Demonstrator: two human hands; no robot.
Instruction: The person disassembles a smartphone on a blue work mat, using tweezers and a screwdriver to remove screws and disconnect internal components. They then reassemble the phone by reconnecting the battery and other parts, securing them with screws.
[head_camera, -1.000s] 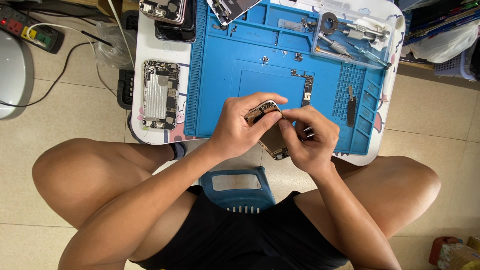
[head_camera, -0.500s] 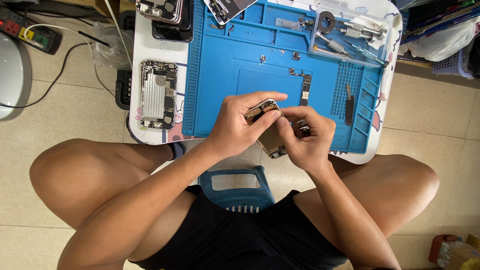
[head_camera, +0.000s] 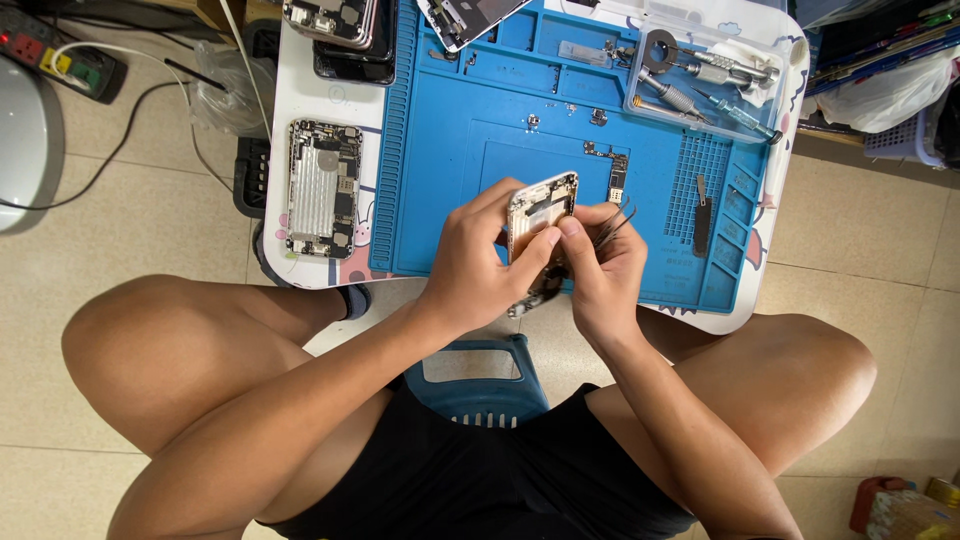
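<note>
One opened phone (head_camera: 541, 215) was held tilted on its edge above the near part of the blue mat (head_camera: 450, 150), its inner side turned up toward the camera. It was gripped by the left hand (head_camera: 478, 262), whose fingers were wrapped around its left side while the thumb was pressed against its lower right edge. The right hand (head_camera: 600, 265) was closed beside it, with a fingertip laid on the phone's right edge and thin tweezers (head_camera: 615, 225) pinched in the same hand, their tips pointing away toward the mat.

Just beyond the phone, a small dark circuit board (head_camera: 617, 178) was laid on the mat, and a dark pry tool (head_camera: 702, 215) was set to its right beside the mat's ridged part. Farther off, a clear tray (head_camera: 700, 75) of screwdrivers was placed at the mat's far right corner. A second stripped phone (head_camera: 323, 188) was laid flat on the white table (head_camera: 290, 260), left of the mat, and further phone parts (head_camera: 340, 25) were seen at the far edge. A blue stool (head_camera: 478, 380) was visible between the knees.
</note>
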